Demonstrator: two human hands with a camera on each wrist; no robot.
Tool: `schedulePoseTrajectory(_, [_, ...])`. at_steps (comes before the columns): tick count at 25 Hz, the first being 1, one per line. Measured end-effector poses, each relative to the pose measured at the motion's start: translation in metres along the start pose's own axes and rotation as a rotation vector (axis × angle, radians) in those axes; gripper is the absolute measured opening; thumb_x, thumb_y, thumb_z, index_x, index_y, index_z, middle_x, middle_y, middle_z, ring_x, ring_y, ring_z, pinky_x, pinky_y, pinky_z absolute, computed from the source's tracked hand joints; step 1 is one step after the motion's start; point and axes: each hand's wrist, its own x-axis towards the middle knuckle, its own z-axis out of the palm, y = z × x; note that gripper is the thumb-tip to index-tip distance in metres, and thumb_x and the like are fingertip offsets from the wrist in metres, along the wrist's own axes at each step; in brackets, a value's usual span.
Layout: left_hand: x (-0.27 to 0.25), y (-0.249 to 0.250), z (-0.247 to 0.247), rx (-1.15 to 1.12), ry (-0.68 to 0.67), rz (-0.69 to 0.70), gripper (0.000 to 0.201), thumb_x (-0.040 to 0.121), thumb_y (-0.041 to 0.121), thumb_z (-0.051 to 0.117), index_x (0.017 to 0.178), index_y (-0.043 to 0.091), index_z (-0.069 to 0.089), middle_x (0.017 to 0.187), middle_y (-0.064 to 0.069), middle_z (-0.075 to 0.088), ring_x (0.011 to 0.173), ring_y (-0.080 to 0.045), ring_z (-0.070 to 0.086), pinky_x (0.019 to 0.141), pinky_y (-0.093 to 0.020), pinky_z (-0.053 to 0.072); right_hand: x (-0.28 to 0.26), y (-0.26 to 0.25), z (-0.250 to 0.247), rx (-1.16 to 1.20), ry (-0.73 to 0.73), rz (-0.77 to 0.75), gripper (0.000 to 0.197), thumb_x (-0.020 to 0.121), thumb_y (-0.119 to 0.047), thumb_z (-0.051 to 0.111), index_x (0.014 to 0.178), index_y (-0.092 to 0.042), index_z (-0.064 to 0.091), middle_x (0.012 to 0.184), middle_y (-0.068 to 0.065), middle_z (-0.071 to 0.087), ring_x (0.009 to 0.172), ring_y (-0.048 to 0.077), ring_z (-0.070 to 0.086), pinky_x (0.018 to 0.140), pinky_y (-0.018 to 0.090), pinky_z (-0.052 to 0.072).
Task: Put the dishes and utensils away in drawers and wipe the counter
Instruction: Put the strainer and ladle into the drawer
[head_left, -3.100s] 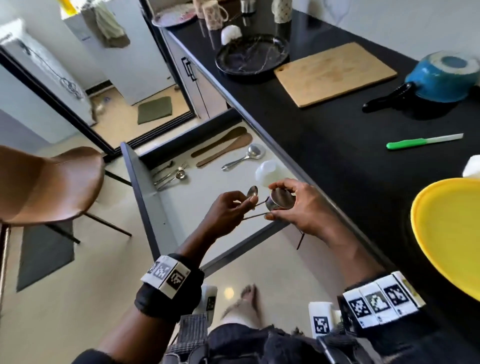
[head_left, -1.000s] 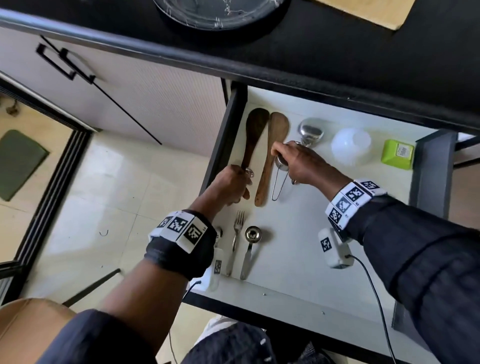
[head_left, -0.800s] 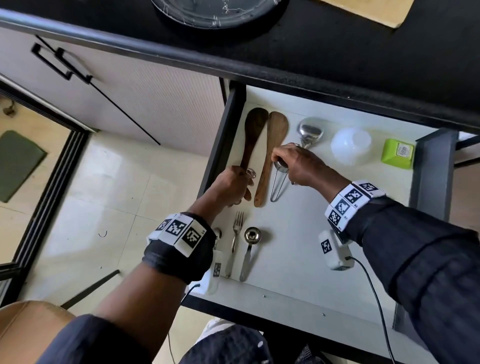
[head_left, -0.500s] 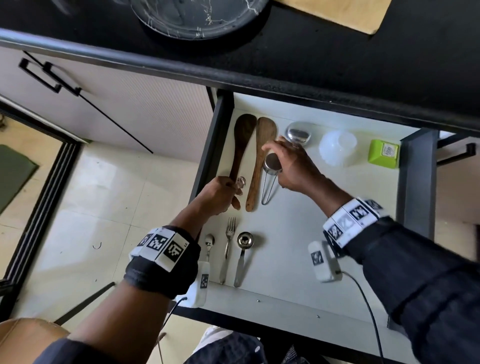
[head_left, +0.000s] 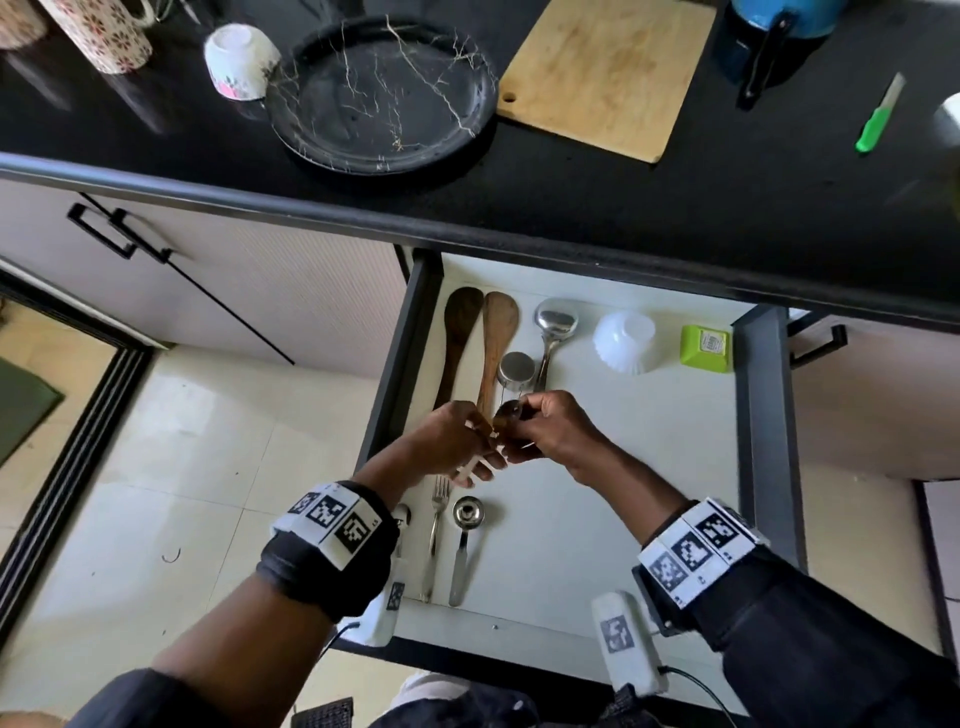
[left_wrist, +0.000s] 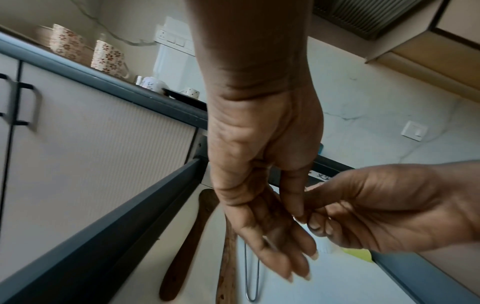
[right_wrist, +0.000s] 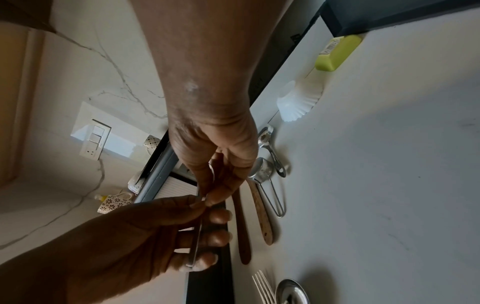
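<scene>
The black counter (head_left: 571, 197) carries what is not yet stowed: a dark marbled plate (head_left: 382, 93) near its front edge, a wooden cutting board (head_left: 602, 73) to the plate's right, an upturned small bowl (head_left: 239, 60) to its left, a green-handled knife (head_left: 878, 111) toward the right end. Below the front edge the open drawer (head_left: 763, 441) holds the sorted utensils in rows, probably so that like lies with like: two wooden spatulas (head_left: 475, 348) against the left wall, a steel ladle (head_left: 553, 332) and a small wire-handled measuring cup (head_left: 517, 371) just beside them, a white fluted bowl (head_left: 623, 340) and a green box (head_left: 706, 348) along the back edge, a fork (head_left: 436, 535) and a steel scoop (head_left: 465, 540) near the front edge. Above the drawer's left half the two hands meet over a small steel spoon (head_left: 506, 413). The right hand (head_left: 550, 434) pinches it near the bowl end with curled fingers; the left hand (head_left: 449, 441) lies under the handle with fingers nearly straight, the thumb close by, so it seems to be supporting rather than gripping. This looks like a handover, so the right hand can lay the spoon among the steel pieces. Much of the task remains, the wiping included.
</scene>
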Motion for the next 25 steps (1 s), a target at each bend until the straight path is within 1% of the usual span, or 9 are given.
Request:
schedulePoseTrajectory(3, [-0.001, -0.022, 0.003, 0.327, 0.025, 0.086, 0.017, 0.091, 0.017, 0.067, 0.105, 0.011, 0.060, 0.106, -0.011, 0.070, 0.090, -0.022, 0.071, 0.078, -0.038, 0.060, -0.001, 0.015, -0.005, -0.055, -0.005, 0.065, 0.006, 0.087, -0.008, 0.071, 0.087, -0.003, 0.067, 0.076, 0.014, 0.069, 0.060, 0.020, 0.063, 0.061, 0.030, 0.058])
schedulePoseTrajectory(5, [-0.012, -0.036, 0.001, 0.469, 0.013, 0.061, 0.027, 0.089, 0.029, 0.069, 0.110, 0.014, 0.060, 0.111, -0.007, 0.066, 0.096, -0.021, 0.067, 0.086, -0.038, 0.057, -0.003, 0.030, -0.006, -0.115, -0.005, 0.128, 0.011, 0.088, -0.010, 0.071, 0.089, 0.000, 0.068, 0.077, 0.015, 0.070, 0.059, 0.020, 0.065, 0.060, 0.029, 0.058])
schedulePoseTrajectory(9, [-0.031, -0.056, 0.003, 0.714, -0.195, -0.094, 0.051, 0.092, 0.038, 0.064, 0.134, 0.013, 0.050, 0.135, -0.007, 0.055, 0.119, -0.023, 0.056, 0.101, -0.037, 0.047, -0.006, 0.062, 0.002, -0.238, -0.046, 0.178, 0.012, 0.084, 0.001, 0.071, 0.077, -0.002, 0.062, 0.072, 0.015, 0.066, 0.056, 0.021, 0.064, 0.058, 0.033, 0.059])
schedulePoseTrajectory(12, [-0.036, -0.063, 0.008, 0.821, -0.309, -0.192, 0.062, 0.093, 0.044, 0.060, 0.143, 0.012, 0.042, 0.143, -0.006, 0.049, 0.127, -0.023, 0.049, 0.103, -0.034, 0.040, -0.004, 0.080, 0.012, -0.359, -0.058, 0.188, 0.021, 0.077, 0.011, 0.071, 0.082, -0.003, 0.056, 0.068, 0.019, 0.063, 0.050, 0.026, 0.063, 0.057, 0.039, 0.056])
schedulePoseTrajectory(15, [-0.038, -0.069, 0.013, 0.900, -0.370, -0.250, 0.071, 0.089, 0.053, 0.061, 0.146, 0.015, 0.039, 0.148, -0.005, 0.045, 0.132, -0.025, 0.044, 0.109, -0.039, 0.037, -0.003, 0.094, 0.020, -0.463, -0.073, 0.211, 0.032, 0.074, 0.009, 0.070, 0.088, -0.009, 0.048, 0.066, 0.018, 0.065, 0.049, 0.028, 0.062, 0.048, 0.031, 0.051])
schedulePoseTrajectory(17, [-0.038, -0.072, 0.016, 0.934, -0.404, -0.279, 0.076, 0.085, 0.058, 0.063, 0.145, 0.019, 0.039, 0.150, -0.003, 0.043, 0.136, -0.026, 0.041, 0.112, -0.043, 0.034, -0.004, 0.104, 0.024, -0.479, -0.087, 0.214, 0.032, 0.075, 0.007, 0.070, 0.088, -0.009, 0.046, 0.067, 0.018, 0.065, 0.053, 0.031, 0.065, 0.050, 0.033, 0.051])
schedulePoseTrajectory(20, [-0.040, -0.073, 0.021, 0.958, -0.467, -0.296, 0.076, 0.084, 0.058, 0.064, 0.144, 0.015, 0.042, 0.148, -0.003, 0.045, 0.135, -0.024, 0.042, 0.111, -0.039, 0.034, -0.003, 0.113, 0.027, -0.459, -0.099, 0.201, 0.027, 0.079, 0.006, 0.067, 0.087, -0.009, 0.046, 0.071, 0.019, 0.063, 0.063, 0.039, 0.069, 0.048, 0.032, 0.050])
schedulePoseTrajectory(22, [-0.041, -0.073, 0.025, 0.954, -0.482, -0.311, 0.079, 0.083, 0.057, 0.066, 0.145, 0.014, 0.041, 0.148, -0.002, 0.045, 0.134, -0.024, 0.042, 0.106, -0.036, 0.035, 0.000, 0.117, 0.028, -0.418, -0.104, 0.208, 0.025, 0.082, 0.005, 0.066, 0.085, -0.009, 0.045, 0.076, 0.020, 0.063, 0.063, 0.037, 0.067, 0.044, 0.027, 0.046])
schedulePoseTrajectory(25, [-0.041, -0.070, 0.028, 0.942, -0.467, -0.332, 0.077, 0.084, 0.053, 0.067, 0.145, 0.014, 0.041, 0.145, -0.004, 0.047, 0.128, -0.026, 0.049, 0.079, -0.025, 0.041, 0.001, 0.118, 0.029, -0.377, -0.079, 0.242, 0.025, 0.084, 0.002, 0.066, 0.086, -0.009, 0.044, 0.078, 0.017, 0.063, 0.061, 0.032, 0.064, 0.045, 0.027, 0.046])
